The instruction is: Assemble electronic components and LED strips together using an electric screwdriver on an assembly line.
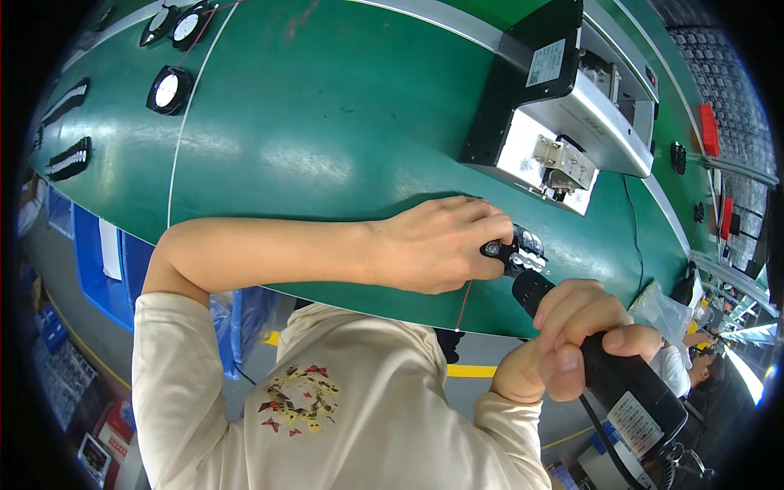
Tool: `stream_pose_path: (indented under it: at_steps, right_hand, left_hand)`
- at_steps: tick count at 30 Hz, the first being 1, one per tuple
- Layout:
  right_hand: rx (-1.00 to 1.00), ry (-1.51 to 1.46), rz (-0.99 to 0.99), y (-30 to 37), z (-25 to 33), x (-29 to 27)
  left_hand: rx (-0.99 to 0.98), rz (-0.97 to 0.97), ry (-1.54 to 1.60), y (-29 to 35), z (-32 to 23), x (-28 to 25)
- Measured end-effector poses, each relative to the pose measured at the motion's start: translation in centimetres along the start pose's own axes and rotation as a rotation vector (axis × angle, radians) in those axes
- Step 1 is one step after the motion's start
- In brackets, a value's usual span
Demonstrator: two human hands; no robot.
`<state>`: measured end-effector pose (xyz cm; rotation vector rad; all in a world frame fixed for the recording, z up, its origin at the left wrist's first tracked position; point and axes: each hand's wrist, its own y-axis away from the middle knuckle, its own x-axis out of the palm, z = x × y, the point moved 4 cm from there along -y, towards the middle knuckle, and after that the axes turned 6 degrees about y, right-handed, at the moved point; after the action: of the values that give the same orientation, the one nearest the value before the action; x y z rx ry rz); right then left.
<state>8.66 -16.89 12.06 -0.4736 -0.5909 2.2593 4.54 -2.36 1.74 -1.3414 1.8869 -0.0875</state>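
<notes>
My right hand point(584, 331) is wrapped round a black electric screwdriver point(633, 392), which slants from lower right to upper left. Its nose meets a small black part with silvery pieces on it point(527, 255); the bit itself is hard to make out. Over the other side of that part curl the fingers of my left hand point(457, 245), pressing it to the green tabletop. Part of the piece is hidden beneath those fingers. Just beyond both hands stands a black and silver bench device, probably a screw feeder point(572, 122).
Black housings with white round faces point(169, 90) lie at the far left, near black strip-like parts point(69, 159). A thin cable point(633, 229) runs along the table point(327, 98) at right. A clear plastic bag point(660, 310) is beside the right edge. Another person point(678, 367) sits farther right.
</notes>
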Motion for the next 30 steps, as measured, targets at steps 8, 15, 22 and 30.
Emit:
stream_pose_path:
  at_steps: [8, 15, 22, 30]
  right_hand:
    - [0.007, 0.010, -0.088, -0.3, -0.4, 0.5]
    - [-0.210, -0.241, -0.313, -0.8, 3.3, -4.0]
    - [-0.217, -0.095, -0.423, -0.7, 2.3, -4.7]
    - [-0.205, -0.016, -0.426, -0.9, 1.5, -5.1]
  left_hand:
    - [-0.100, 0.032, 0.113, -0.3, 0.0, -0.5]
    - [-0.139, 0.097, 0.156, -0.3, -0.6, -3.5]
    - [-0.355, -0.007, -0.290, 0.3, 6.6, -16.9]
    - [-1.011, -0.693, -0.996, 7.0, 22.2, -37.4]
